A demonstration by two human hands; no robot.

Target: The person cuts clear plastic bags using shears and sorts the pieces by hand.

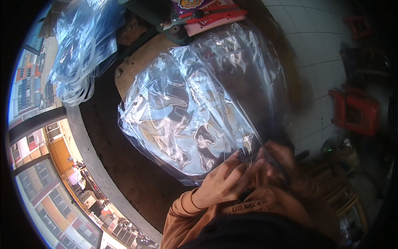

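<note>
A large clear plastic bag or sheet [186, 120], creased and shiny, lies spread in front of me over a dark work surface. My left hand [226, 178] is closed at its near edge, thumb and fingertips pinched on the plastic. Close on its right, my right hand [278, 162] is closed too, with curled fingers at the same edge. A thin dark strip or fold [253, 130] runs down the plastic to the right hand and crosses it. Shadow and overlap hide what lies between the fingertips.
Clear plastic bags with whitish straps [83, 89] hang in a bundle at upper left. A red-handled tool [211, 15] rests on printed packs beside dark green metal hardware [178, 33]. On the tiled floor [309, 50] at right stands a red plastic stool [356, 110]. Window bars [37, 123] border the left.
</note>
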